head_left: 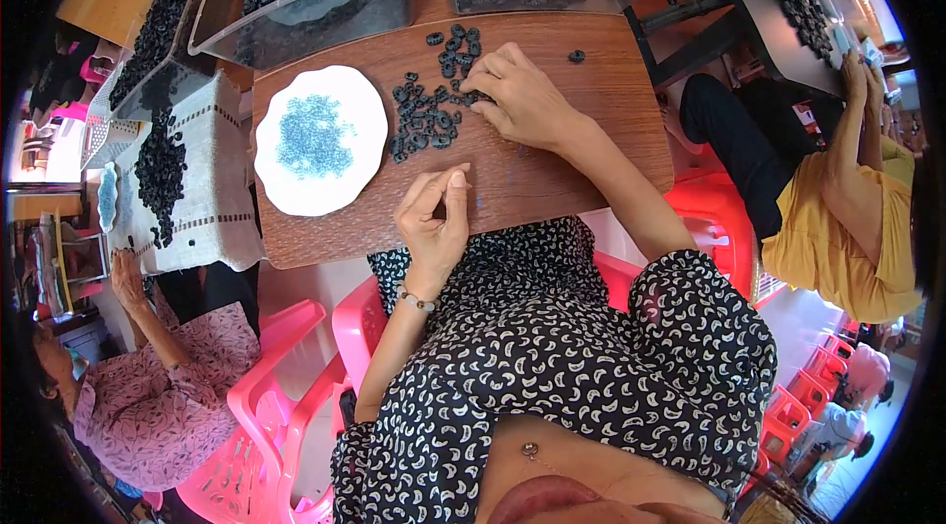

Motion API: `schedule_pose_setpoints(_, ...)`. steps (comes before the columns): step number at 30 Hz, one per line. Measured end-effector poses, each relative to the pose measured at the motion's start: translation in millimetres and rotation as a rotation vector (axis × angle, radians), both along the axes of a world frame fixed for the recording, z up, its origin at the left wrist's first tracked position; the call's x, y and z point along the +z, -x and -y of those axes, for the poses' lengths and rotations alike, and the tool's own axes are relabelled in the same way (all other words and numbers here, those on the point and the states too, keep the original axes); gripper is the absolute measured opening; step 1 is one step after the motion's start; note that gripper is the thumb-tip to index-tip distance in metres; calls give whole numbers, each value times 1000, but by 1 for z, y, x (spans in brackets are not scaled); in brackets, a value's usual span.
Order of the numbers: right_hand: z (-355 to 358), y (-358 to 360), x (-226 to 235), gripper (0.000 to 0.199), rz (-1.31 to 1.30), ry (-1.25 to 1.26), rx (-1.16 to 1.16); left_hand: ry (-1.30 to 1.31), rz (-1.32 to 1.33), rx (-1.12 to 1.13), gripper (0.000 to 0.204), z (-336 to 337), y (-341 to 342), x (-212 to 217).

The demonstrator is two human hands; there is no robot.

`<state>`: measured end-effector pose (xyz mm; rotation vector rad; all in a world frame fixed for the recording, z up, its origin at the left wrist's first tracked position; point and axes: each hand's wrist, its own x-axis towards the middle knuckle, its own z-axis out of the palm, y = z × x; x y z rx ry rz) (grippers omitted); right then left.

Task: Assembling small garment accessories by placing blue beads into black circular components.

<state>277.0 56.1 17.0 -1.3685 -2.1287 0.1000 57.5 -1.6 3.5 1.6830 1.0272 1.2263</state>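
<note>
Your black dress with pale crescents [581, 366] lies closest, below the brown desk [532, 197]. Your left hand [432, 223] is raised at the desk's near edge, fingers curled and thumb drawn toward the forefinger; you can't make out whether it pinches anything. Your right hand [527, 100] reaches down with bent fingers to the small black rings [426, 120], its grip on any ring hidden. They're scattered mid-desk, just right of a white scalloped plate [296, 197] bearing fine blue bits [313, 137]. Beyond stand two clear bins [305, 3] of black pieces
</note>
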Motion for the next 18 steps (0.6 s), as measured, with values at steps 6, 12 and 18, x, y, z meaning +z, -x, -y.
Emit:
schedule_pose_setpoints(6, -1, 1, 1, 16, -38, 16, 2, 10, -13, 0, 15, -1, 0, 0)
schedule_pose_setpoints(12, 11, 9, 23, 18, -393, 232, -45, 57, -28, -2, 15, 0, 1, 1)
schedule_pose_setpoints(18, 35, 18, 36, 26, -1129, 751, 119, 172, 107, 23, 19, -1, 5, 1)
